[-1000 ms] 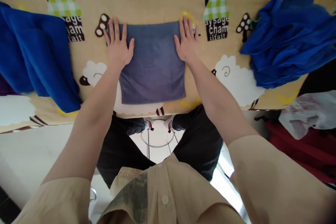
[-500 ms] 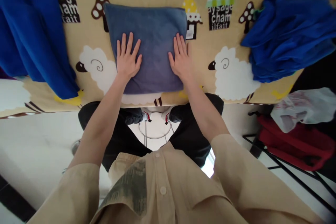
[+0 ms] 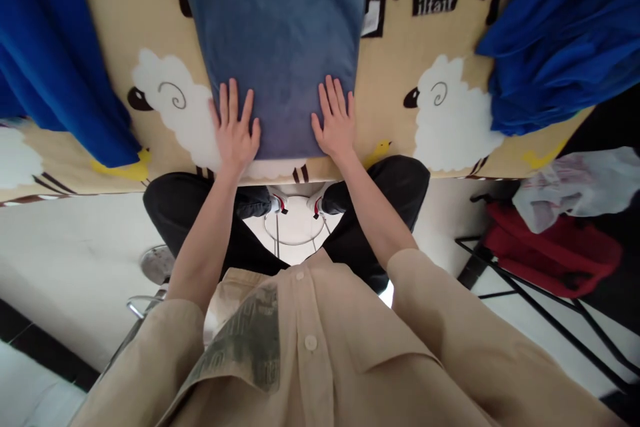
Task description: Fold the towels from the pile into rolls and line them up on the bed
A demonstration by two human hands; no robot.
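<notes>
A folded blue-grey cloth point(image 3: 280, 33) lies flat on the patterned tablecloth point(image 3: 385, 93) in front of me. On its near left edge rests my left hand point(image 3: 235, 130), palm down with the fingers spread. My right hand point(image 3: 335, 117) lies flat on the near right part of the same cloth, its fingers stretched out. Neither hand grips anything. A white label point(image 3: 371, 19) sticks out from the cloth's right side. The far edge of the cloth reaches almost to the top of the view.
Bright blue fabric point(image 3: 55, 47) lies at the left, and a crumpled blue heap point(image 3: 565, 47) at the right. Beyond the table's right end are a white plastic bag point(image 3: 575, 187) and a red bag point(image 3: 555, 247) on a black-framed stand. My knees are under the table edge.
Both hands have slid toward me over the cloth, to its near edge. The view has tilted, so the table appears higher and larger. The cloth still lies flat.
</notes>
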